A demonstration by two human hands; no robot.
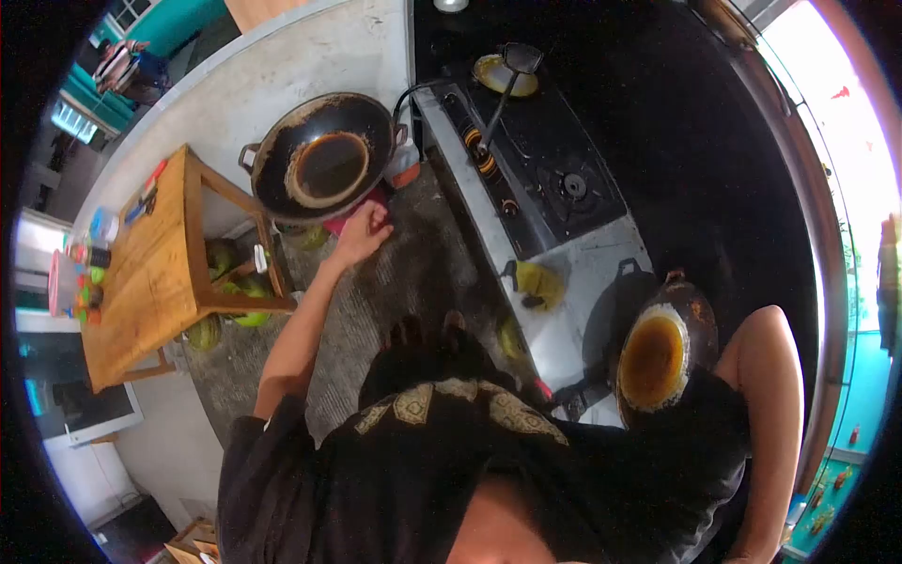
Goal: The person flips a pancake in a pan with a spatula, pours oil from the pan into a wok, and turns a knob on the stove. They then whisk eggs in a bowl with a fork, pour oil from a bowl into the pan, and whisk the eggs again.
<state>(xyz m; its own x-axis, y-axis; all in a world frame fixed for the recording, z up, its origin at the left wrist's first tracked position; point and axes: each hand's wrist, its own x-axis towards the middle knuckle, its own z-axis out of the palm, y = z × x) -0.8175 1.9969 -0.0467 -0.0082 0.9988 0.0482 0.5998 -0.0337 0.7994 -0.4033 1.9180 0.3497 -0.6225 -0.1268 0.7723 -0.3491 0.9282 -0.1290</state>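
Note:
My left hand (pixel 363 235) is stretched forward just below the near rim of a large black wok (pixel 282 193) with dark liquid in its bottom. Its fingers are loosely bent and a little apart, and I make out nothing held in them. A pinkish-red object (pixel 374 201), partly hidden, shows between the wok and this hand. My right arm bends out at the right side, and its hand lies beyond the lower edge of the view. Near that elbow, a second wok (pixel 700 324) holds brown liquid, partly covered by my sleeve.
A black gas stove (pixel 573 141) carries a spatula (pixel 507 85) and a yellowish round lid or pan (pixel 490 75). A yellow cloth (pixel 539 285) lies on the counter (pixel 601 249). At left stands a wooden table (pixel 155 268) with green fruit (pixel 246 293) underneath. Another person (pixel 132 70) is far off.

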